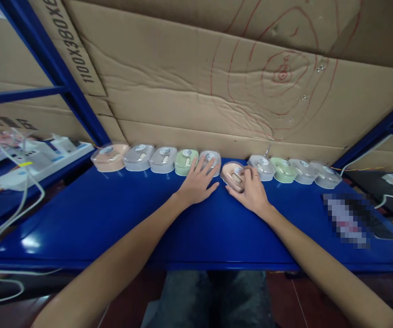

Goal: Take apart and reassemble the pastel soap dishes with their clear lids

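Hands meet at a row of small, glossy, rounded plastic cases along the back of the blue worktop (114, 218). Right hand (251, 193) curls its fingers onto the pink case (232, 175), pulled slightly forward of the row, long axis pointing away; left hand (198, 182) lies flat and spread just left of that case, fingertips touching a grey case (210, 160).

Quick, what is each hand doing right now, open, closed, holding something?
Left hand: open, fingers spread flat on the blue shelf, fingertips at the grey cased mouse.
Right hand: closed on the pink cased mouse.
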A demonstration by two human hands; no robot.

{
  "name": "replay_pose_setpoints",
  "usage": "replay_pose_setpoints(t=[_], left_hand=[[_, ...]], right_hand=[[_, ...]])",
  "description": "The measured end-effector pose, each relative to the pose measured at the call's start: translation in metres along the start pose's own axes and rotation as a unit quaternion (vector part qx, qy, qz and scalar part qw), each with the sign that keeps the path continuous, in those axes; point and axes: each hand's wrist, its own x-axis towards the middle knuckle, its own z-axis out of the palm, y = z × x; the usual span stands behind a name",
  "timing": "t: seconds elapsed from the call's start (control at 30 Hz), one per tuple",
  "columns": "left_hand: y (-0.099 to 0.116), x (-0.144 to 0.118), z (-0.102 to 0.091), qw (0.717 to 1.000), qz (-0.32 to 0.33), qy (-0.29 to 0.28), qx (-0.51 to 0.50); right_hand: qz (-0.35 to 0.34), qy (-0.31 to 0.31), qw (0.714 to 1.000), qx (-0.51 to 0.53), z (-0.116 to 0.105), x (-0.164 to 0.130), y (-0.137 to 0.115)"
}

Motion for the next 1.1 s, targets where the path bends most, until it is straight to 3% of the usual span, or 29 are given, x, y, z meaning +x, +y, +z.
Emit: replay_pose_setpoints(t=[0.1,0.17,0.33,0.57,0.73,0.9,1.1], left_hand=[[0.002,-0.002,-0.005,1.0,0.001,0.004,0.004],[0.001,-0.003,-0.008,1.0,0.003,0.009,-0.001],[-0.006,-0.003,-0.013,0.997,0.011,0.014,-0.078],[0.003,-0.01,-0.037,0.96,0.042,0.038,-0.273],[0.013,-0.031,-0.037,0.932,0.095,-0.037,-0.349],[0.004,-0.038,-0.03,0.925,0.042,-0.06,-0.373],[-0.001,-0.03,-0.037,0.905,0.003,-0.085,-0.417]], right_hand=[[0.051,0.007,0.998,0.035,-0.003,-0.003,-0.005],[0.046,-0.023,0.998,0.049,-0.008,-0.004,-0.007],[-0.036,-0.154,0.984,0.081,-0.035,-0.001,-0.008],[-0.146,-0.231,0.939,0.207,-0.049,0.006,-0.011],[-0.169,-0.222,0.918,0.281,-0.038,0.004,-0.017],[-0.13,-0.196,0.917,0.321,-0.024,0.002,-0.021],[-0.095,-0.189,0.905,0.369,-0.019,0.003,-0.016]])
